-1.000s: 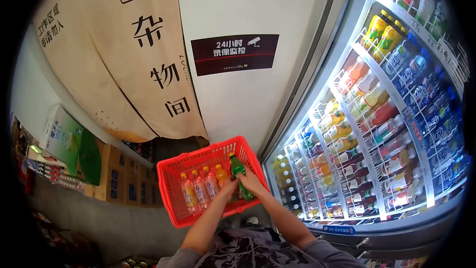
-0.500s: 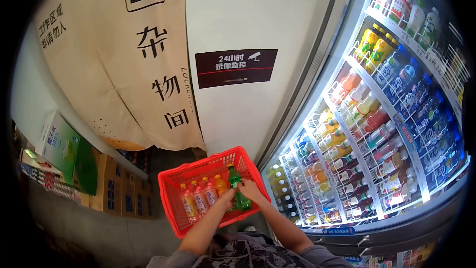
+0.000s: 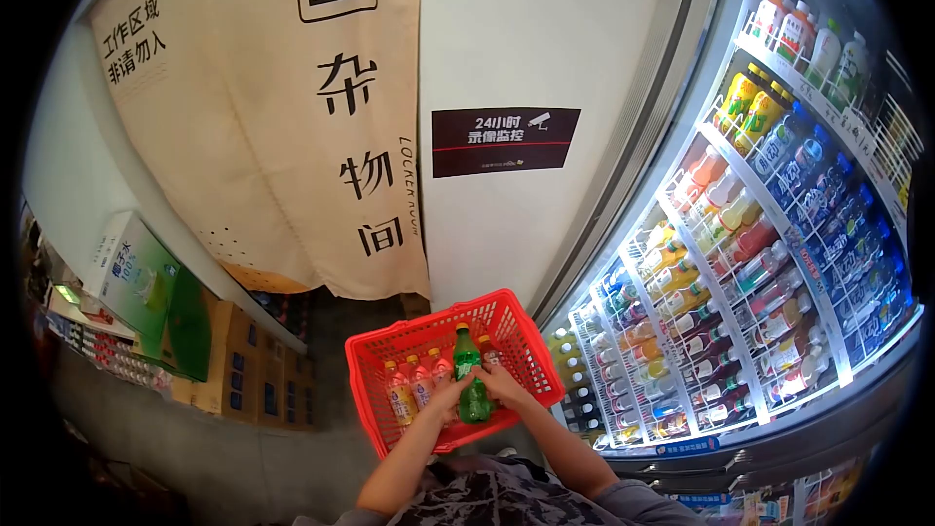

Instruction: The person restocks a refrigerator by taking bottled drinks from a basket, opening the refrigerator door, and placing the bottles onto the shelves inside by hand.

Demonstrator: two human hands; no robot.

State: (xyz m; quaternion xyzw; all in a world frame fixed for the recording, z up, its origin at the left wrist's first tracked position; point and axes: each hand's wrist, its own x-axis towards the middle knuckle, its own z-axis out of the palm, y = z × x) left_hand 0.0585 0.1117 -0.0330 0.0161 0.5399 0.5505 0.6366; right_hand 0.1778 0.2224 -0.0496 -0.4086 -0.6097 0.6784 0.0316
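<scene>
A green soda bottle (image 3: 475,406) stands nearly upright over the red shopping basket (image 3: 375,339), its cap toward the far side. My left hand (image 3: 447,401) closes on its left side, while my right hand (image 3: 504,387) grips it from the right with the thumb near the label. Left of it, several pink-labelled drink bottles (image 3: 400,395) lean in a row inside the basket. Another bottle with a reddish label (image 3: 489,349) shows behind my right hand. My fingers and the green bottle hide part of the basket's contents.
A lit drinks fridge (image 3: 721,292) with racks of bottles fills the right side. Ahead hang a beige door curtain (image 3: 263,136) and a dark surveillance sign (image 3: 504,143). Cardboard boxes (image 3: 243,360) and a green-and-white carton (image 3: 146,282) stand at the left.
The green bottle has swung from tilted to nearly upright and shifted left within the basket, covering where an orange bottle showed. A reddish-labelled bottle now shows on its right. The whole view has shifted.
</scene>
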